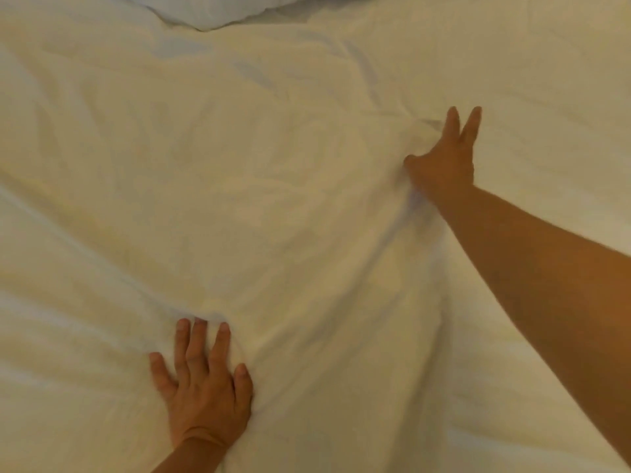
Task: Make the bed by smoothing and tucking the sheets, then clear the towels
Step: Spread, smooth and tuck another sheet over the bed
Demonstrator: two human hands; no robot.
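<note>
While the white sheet [273,199] covers the whole bed, it is not smooth yet, so the job looks only partly done. On the left side, soft wrinkles run across the cloth. The left hand [205,387] lies flat on the sheet near the bottom, its fingers spread and straight, pressing down and holding nothing. A long fold runs up the middle from there. Farther right, the right hand [444,158] reaches out with straight fingers and pushes on a bunched crease; it grips nothing. A pillow [222,8] peeks in at the top. No tucking shows, and no towels are in sight, so those steps seem left to do.
</note>
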